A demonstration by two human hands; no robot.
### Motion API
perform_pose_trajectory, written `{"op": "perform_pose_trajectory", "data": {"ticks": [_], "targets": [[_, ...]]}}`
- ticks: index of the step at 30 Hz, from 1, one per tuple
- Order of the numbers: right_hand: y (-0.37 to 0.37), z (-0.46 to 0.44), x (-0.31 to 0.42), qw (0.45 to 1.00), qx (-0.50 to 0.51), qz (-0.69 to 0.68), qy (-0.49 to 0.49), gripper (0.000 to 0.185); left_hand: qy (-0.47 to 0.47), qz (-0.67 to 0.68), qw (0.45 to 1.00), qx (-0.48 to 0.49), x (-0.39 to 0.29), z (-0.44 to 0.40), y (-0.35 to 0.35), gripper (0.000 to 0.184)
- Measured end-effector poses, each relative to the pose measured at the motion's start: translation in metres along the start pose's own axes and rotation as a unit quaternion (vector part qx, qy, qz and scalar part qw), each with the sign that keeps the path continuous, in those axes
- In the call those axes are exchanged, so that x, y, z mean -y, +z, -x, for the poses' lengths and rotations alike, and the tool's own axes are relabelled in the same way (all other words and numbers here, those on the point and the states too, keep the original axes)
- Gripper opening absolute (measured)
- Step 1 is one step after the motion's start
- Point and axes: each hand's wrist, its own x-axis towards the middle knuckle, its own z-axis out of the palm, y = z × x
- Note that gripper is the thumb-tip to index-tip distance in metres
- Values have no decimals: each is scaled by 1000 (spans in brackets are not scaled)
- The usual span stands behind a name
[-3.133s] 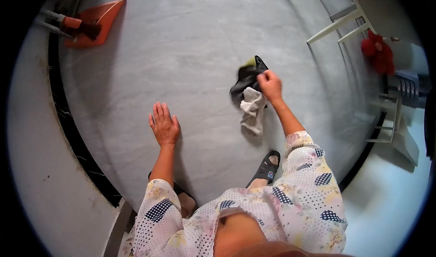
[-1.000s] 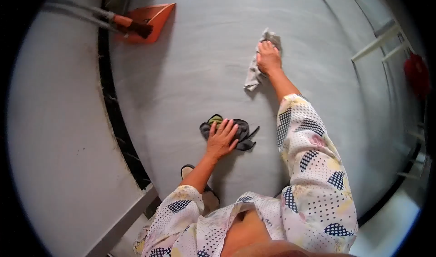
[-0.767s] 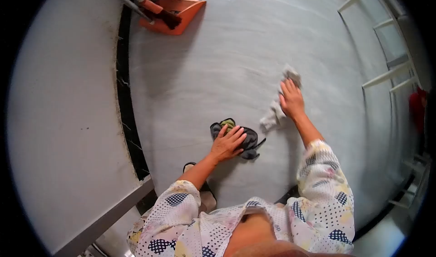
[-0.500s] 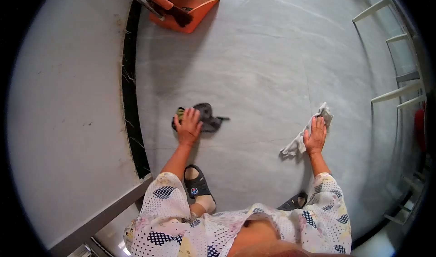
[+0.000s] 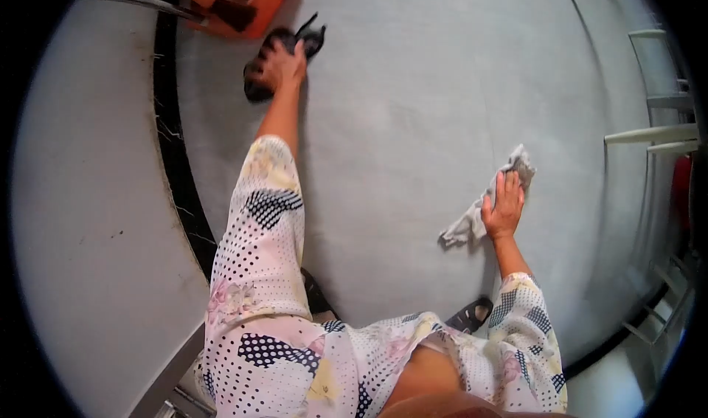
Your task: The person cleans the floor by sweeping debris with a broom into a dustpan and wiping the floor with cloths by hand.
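On the grey floor [image 5: 398, 123], my left hand [image 5: 282, 65] presses on a dark bundled cloth [image 5: 310, 40] at the upper left, close to the orange dustpan. Its fingers are spread over the bundle, and a thin strap sticks out to the right. My right hand [image 5: 506, 205] lies flat with fingers stretched on a crumpled light grey cloth [image 5: 469, 223] at the right. That cloth shows above the fingertips and to the left of the palm. The two hands are far apart.
An orange dustpan [image 5: 274, 5] and a brush [image 5: 230, 11] are at the upper left, beside the wall's black skirting [image 5: 171, 134]. White chair legs [image 5: 649, 135] stand at the right, with a red object [image 5: 681, 189] behind. A dark sandal [image 5: 470, 316] is near my body.
My left hand has moved up and forward with the dark bundle, nearing the dustpan. My right hand and the grey cloth, earlier farther forward, now lie closer to my body on the right.
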Motion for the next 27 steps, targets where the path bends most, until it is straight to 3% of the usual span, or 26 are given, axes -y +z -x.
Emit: {"op": "perform_pose_trajectory", "data": {"ticks": [1, 3, 5, 9, 10, 11, 13, 16, 20, 21, 23, 25, 27], "targets": [[1, -3, 0, 1000, -1, 8, -2, 59, 46, 4, 998, -47, -17, -3, 14, 64], [0, -4, -1, 1000, -1, 10, -2, 59, 174, 26, 982, -62, -50, 11, 9, 64], [0, -4, 0, 1000, -3, 1, -4, 60, 246, 29, 966, -78, -70, 48, 1, 60], [9, 0, -5, 1000, -7, 26, -8, 61, 338, 120, 933, -11, -67, 157, -46, 54], [12, 0, -6, 999, -37, 17, -19, 61, 355, 179, 908, 130, -57, 178, -86, 52], [14, -1, -6, 999, -41, 14, -24, 61, 401, 280, 865, 108, -37, 213, -67, 49], [15, 1, -6, 998, -51, 17, -31, 60, 399, 189, 893, 92, -12, 290, -66, 48], [17, 2, -7, 998, -45, 36, -30, 58, 483, 241, 840, 59, 46, 361, -113, 39], [21, 6, -7, 996, -74, 28, -37, 56, 613, 245, 751, 14, 102, 375, -111, 30], [21, 6, -7, 996, -81, 29, -39, 56, 616, 246, 747, 45, 110, 365, -114, 30], [20, 4, -6, 995, -87, 28, -40, 55, 538, 234, 791, 173, 120, 325, -124, 30], [19, 5, -5, 996, -80, 29, -37, 55, 409, 377, 829, 59, 154, 281, -100, 31], [20, 5, -6, 995, -85, 23, -39, 54, 210, 377, 901, 55, 200, 230, -94, 31]]}}
